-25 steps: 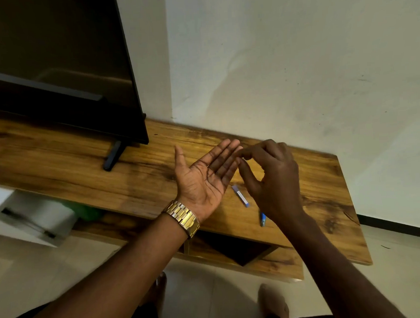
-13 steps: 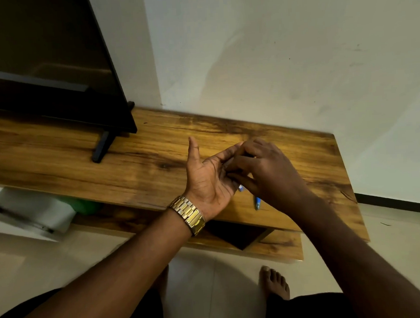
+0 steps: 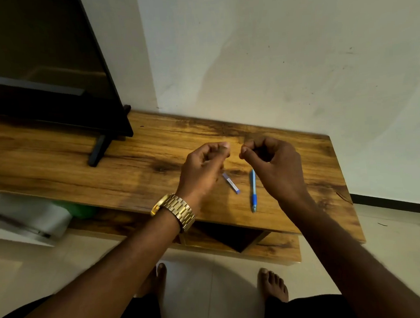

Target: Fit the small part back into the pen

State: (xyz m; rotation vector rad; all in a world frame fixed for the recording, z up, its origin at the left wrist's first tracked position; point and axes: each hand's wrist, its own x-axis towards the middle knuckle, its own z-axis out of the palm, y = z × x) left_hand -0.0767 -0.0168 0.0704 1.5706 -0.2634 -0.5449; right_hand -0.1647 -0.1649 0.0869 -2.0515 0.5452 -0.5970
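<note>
Both hands raised over the wooden TV stand, fingertips pinched, pen and small tube lying beneath.

The left hand [image 3: 202,169] and right hand [image 3: 274,166] are held above the wooden TV stand [image 3: 154,152], close together but apart, with a narrow gap between their fingertips. Each hand has its fingers curled and its thumb set against the forefinger in a pinch; whether anything is held in either pinch cannot be told, as any item there is too small to see. A gold wristwatch [image 3: 176,211] is on the left wrist. A blue pen [image 3: 253,190] lies flat on the stand top below the right hand, tip toward the near edge. A small blue-and-white tube [image 3: 230,183] lies just beside it, below the gap between the hands. A television [image 3: 38,66] stands at the left end of the stand.
</note>
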